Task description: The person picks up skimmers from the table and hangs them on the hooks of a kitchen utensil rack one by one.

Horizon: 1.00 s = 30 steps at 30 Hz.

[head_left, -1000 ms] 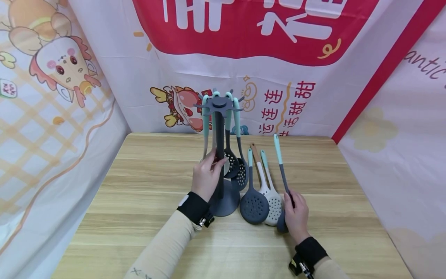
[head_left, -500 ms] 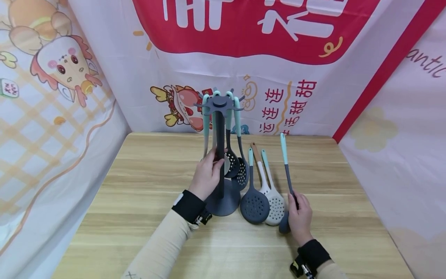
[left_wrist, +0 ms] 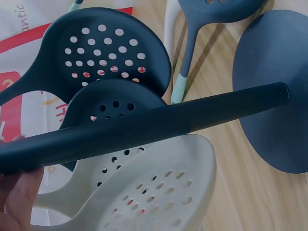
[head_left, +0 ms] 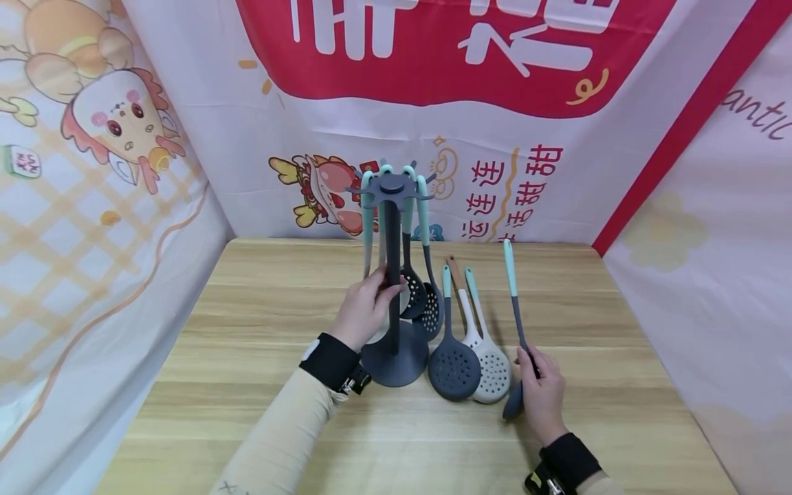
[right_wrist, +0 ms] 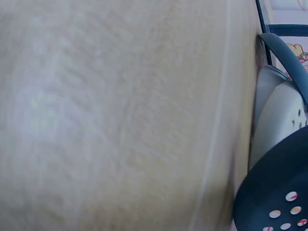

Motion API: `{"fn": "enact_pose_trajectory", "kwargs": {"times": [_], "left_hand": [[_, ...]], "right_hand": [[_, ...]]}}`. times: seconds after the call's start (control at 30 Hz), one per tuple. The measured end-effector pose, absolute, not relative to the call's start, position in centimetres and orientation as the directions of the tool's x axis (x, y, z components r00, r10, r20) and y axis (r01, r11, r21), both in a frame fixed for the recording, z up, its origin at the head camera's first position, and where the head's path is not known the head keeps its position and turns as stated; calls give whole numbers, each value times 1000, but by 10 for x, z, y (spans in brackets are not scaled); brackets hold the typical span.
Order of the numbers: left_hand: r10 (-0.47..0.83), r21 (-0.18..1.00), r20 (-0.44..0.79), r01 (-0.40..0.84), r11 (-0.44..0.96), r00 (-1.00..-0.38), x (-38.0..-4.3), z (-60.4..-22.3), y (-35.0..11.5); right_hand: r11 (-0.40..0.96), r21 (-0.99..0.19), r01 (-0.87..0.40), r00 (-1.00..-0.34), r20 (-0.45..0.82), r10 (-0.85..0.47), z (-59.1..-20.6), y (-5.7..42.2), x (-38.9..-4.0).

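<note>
My left hand [head_left: 359, 313] grips the dark post of a utensil stand [head_left: 392, 254]; in the left wrist view, fingers and thumb lie around the post [left_wrist: 115, 130]. Light and dark slotted utensils with mint handles [head_left: 368, 227] hang from its hooks. At the right, my right hand [head_left: 544, 395] holds a dark skimmer [head_left: 516, 309] by its shaft, its mint handle pointing up and away. Its head is edge-on in the head view, low over the table. The right wrist view shows a dark head with holes [right_wrist: 262, 197].
Between stand and right hand lie a dark skimmer [head_left: 454, 371], a light grey skimmer [head_left: 495, 375] and a white utensil with a brown handle [head_left: 457, 275]. The stand's round base [head_left: 396, 364] rests on the wooden table [head_left: 278, 289]. A printed cloth [head_left: 396, 124] hangs behind.
The right hand has moved a little to the right with the skimmer, away from the utensils lying on the table. The left hand stays on the post, its wrist slightly further left.
</note>
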State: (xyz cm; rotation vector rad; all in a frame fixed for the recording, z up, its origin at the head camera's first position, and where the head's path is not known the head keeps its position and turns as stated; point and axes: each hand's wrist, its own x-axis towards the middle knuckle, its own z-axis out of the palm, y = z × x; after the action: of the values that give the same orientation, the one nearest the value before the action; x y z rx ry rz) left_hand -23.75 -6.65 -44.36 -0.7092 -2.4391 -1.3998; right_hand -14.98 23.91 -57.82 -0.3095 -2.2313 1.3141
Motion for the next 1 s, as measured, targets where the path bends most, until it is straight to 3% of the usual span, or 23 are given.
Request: {"fn": "enact_pose_trajectory", "kwargs": {"times": [0.5,1.0], "left_hand": [[270,724,488,558,406,-830,-239,-449,-66],[250,696,518,573,434,-818,-241,-452,-67]], "right_hand": [[491,-869,58,-849,216,482,-559,243,-151],[471,-878,87,-856,175,486,-553,242,-152]]}}
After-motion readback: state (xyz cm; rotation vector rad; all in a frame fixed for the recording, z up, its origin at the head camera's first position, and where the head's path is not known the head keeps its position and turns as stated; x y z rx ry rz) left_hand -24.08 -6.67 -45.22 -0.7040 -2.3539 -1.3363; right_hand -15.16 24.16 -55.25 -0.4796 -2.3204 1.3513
